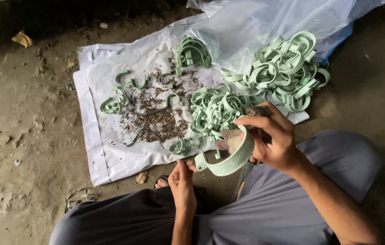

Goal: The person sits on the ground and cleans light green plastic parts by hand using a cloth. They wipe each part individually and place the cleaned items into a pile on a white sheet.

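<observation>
My right hand pinches the green clamp by its upper rim; my left hand pinches its lower tab, steadying it. It is held over my lap, apart from the clamp pile on the white sheet.

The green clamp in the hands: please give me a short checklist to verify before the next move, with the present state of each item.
1. Right hand has a grip on the green clamp: ok.
2. Left hand touches the clamp's open end: ok.
3. Clamp held clear of the white sheet: ok.
4. Small tool in the right hand, what kind: cannot tell.
5. Brown debris on the sheet kept apart from the big clamp pile: ok.
6. Clamp free of cracks: cannot tell.
</observation>
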